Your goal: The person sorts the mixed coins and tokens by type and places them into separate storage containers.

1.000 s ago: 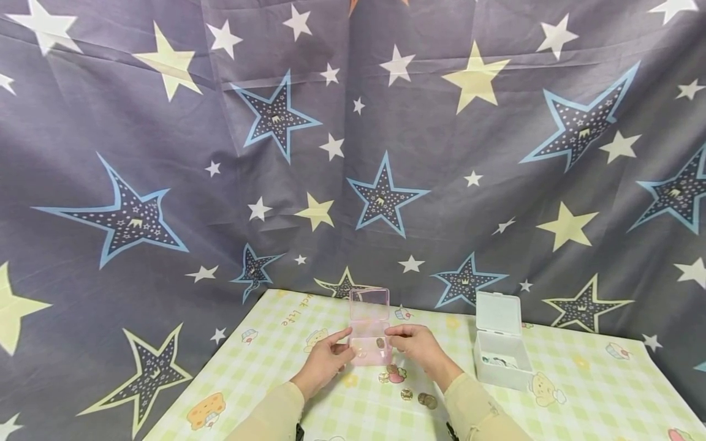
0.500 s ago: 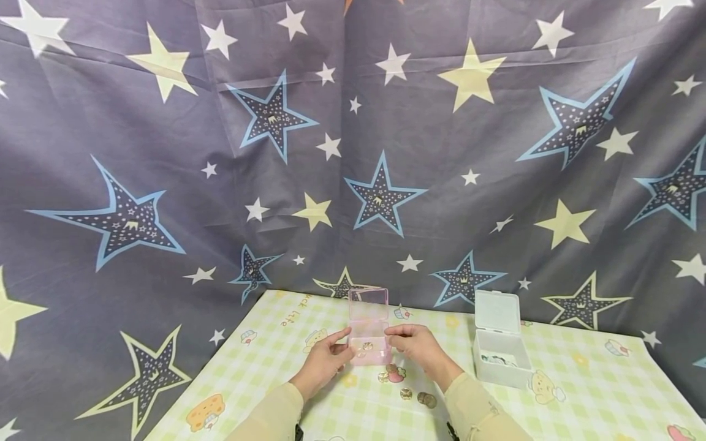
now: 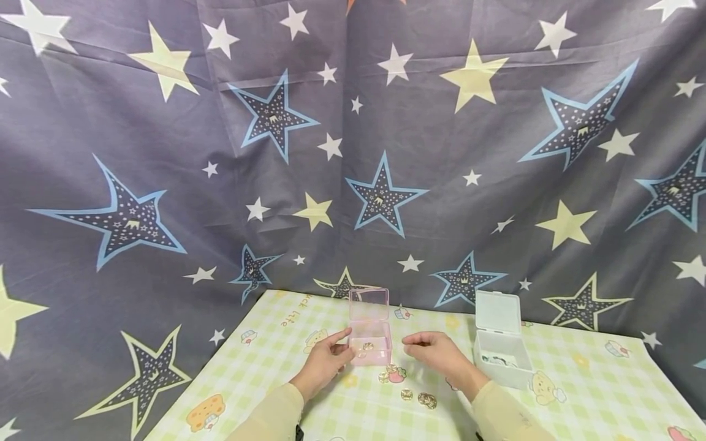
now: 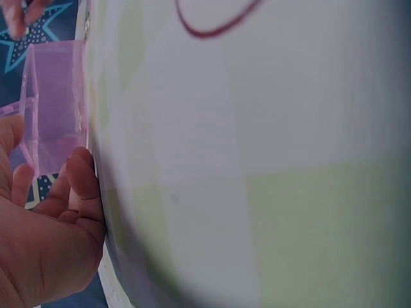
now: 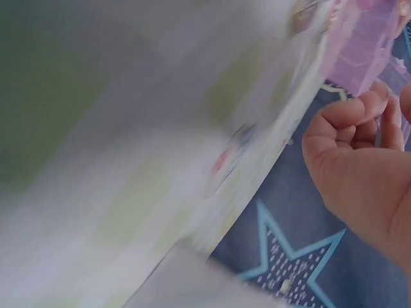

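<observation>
A clear pink plastic box (image 3: 371, 358) stands on the table with its hinged lid tipped back, and gold coins (image 3: 368, 346) lie inside it. My left hand (image 3: 325, 361) grips the box's left side between thumb and fingers; in the left wrist view its fingertips (image 4: 82, 172) are at the lower edge. To the right, my right hand (image 3: 438, 355) hovers apart from the box, thumb and forefinger close together, fingers loosely bent, no object showing between them. Several more gold coins (image 3: 427, 400) lie on the cloth in front of the box, some overlapping.
A white box (image 3: 503, 375) with its lid raised stands to the right, holding small green and white pieces (image 3: 496, 360). The checked tablecloth (image 3: 248, 380) has printed pictures. Behind the table hangs a dark curtain (image 3: 430, 233) with stars.
A coin at the right inside the pink box has moved to its middle. My right hand has drawn away from the box to the right; the left hand has stayed.
</observation>
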{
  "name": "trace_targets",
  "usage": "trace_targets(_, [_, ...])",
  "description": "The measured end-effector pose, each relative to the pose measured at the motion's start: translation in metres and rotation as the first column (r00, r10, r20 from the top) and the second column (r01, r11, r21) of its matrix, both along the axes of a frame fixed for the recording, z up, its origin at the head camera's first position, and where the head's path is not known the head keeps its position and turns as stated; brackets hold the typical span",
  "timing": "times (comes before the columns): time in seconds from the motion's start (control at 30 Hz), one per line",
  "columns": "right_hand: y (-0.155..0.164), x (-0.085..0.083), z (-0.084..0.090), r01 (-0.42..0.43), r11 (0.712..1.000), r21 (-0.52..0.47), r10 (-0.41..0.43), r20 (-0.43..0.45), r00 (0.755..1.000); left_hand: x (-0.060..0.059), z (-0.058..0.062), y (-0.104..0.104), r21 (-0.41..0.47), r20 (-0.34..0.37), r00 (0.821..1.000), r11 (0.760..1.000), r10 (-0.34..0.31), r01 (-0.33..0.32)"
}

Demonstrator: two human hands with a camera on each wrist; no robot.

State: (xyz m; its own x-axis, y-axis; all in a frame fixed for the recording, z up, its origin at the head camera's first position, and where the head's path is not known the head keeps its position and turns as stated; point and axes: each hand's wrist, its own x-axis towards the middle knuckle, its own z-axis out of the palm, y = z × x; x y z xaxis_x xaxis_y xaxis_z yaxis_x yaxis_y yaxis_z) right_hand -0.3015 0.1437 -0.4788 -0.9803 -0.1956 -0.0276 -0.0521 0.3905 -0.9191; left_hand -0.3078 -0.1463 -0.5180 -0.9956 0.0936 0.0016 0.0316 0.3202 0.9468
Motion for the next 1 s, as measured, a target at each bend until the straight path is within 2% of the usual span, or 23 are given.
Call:
trace_targets(0.17, [0.035, 0.014, -0.006, -0.116, 0.99, 0.08, 0.114, 0.019, 0.993, 0.001, 0.001, 0.0, 0.002, 0.003, 1.0, 1.0, -0.009, 0.009])
trace_targets(0.3, [0.058, 0.026, -0.009, -0.225, 0.966, 0.129, 0.223, 0.033, 0.974, 0.002, 0.003, 0.0, 0.004, 0.012, 1.0, 1.0, -0.016, 0.016])
trace_targets(0.43, [0.068, 0.033, -0.013, -0.312, 0.935, 0.169, 0.315, 0.007, 0.949, 0.003, 0.004, 0.0, 0.012, 0.023, 1.0, 1.0, -0.013, 0.013])
trace_targets(0.53, [0.068, 0.035, -0.018, -0.354, 0.922, 0.157, 0.358, -0.003, 0.934, 0.003, 0.004, 0.0, 0.017, 0.029, 1.0, 1.0, -0.01, 0.009])
trace_targets(0.67, [0.064, 0.037, -0.024, -0.369, 0.92, 0.134, 0.375, -0.024, 0.927, 0.004, 0.004, 0.0, 0.014, 0.027, 1.0, 1.0, -0.015, 0.014])
trace_targets(0.83, [0.057, 0.039, -0.028, -0.329, 0.922, 0.204, 0.35, -0.078, 0.933, 0.004, 0.004, 0.0, 0.011, 0.024, 1.0, 1.0, -0.014, 0.014])
trace_targets(1.0, [0.053, 0.042, -0.025, -0.3, 0.92, 0.254, 0.329, -0.079, 0.941, 0.004, 0.005, 0.0, 0.025, 0.027, 0.999, 1.0, -0.018, 0.017])
